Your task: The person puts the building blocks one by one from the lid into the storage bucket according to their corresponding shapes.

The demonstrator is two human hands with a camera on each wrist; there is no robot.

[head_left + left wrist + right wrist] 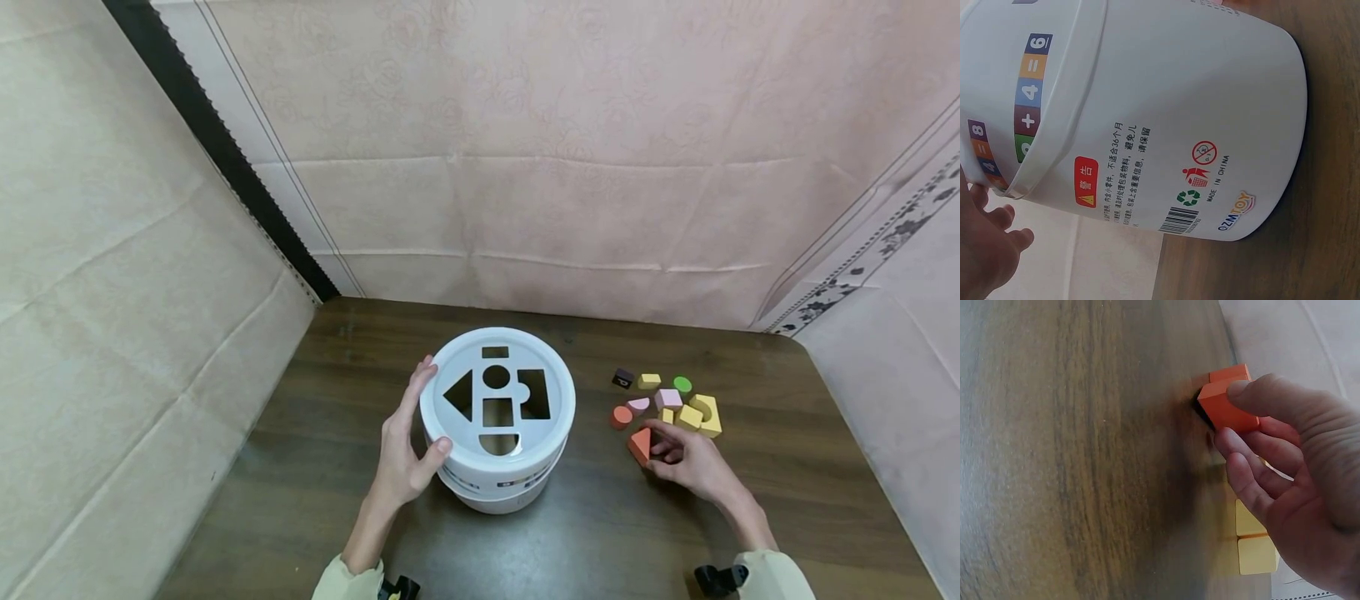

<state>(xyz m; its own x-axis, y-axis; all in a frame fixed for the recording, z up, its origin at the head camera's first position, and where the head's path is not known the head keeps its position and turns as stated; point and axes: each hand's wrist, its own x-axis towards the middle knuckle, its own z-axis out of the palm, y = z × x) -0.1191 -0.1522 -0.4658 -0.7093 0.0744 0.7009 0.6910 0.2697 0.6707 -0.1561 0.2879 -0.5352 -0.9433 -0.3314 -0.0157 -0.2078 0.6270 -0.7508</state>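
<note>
Head: right hand point(690, 460) pinches triangle block point(640, 446) (left hand point(405, 457) touches bucket point(498, 502)).

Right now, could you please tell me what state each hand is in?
Left hand: open, resting against the white bucket.
Right hand: holding the red triangular block.

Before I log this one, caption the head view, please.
Left hand against a white lidded bucket, right hand pinching an orange-red triangular block.
</note>
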